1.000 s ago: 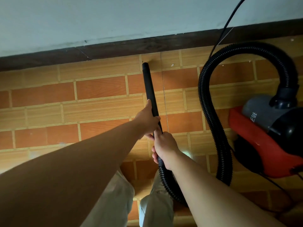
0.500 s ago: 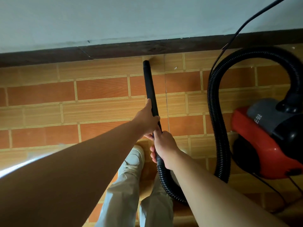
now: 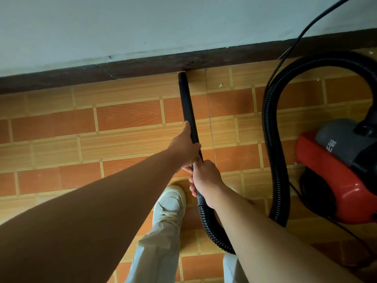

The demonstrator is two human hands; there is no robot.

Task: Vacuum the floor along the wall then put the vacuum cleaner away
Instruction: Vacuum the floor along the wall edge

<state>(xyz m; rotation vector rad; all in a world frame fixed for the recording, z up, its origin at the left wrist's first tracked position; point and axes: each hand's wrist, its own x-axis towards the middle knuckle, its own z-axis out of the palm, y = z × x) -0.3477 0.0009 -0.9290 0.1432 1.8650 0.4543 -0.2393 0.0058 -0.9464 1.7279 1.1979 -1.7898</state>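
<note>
Two hands grip the black vacuum tube (image 3: 188, 111) at frame centre: the left hand (image 3: 186, 149) higher up, the right hand (image 3: 206, 181) just below it where the ribbed hose (image 3: 274, 144) begins. Its tip touches the dark skirting board (image 3: 142, 65) under the pale wall (image 3: 142, 23). At right, on the orange tiled floor (image 3: 126, 115), sits the red vacuum cleaner (image 3: 330, 176). A white shoe (image 3: 170, 203) shows below.

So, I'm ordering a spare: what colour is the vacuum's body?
Red body, grey top; head view.
</note>
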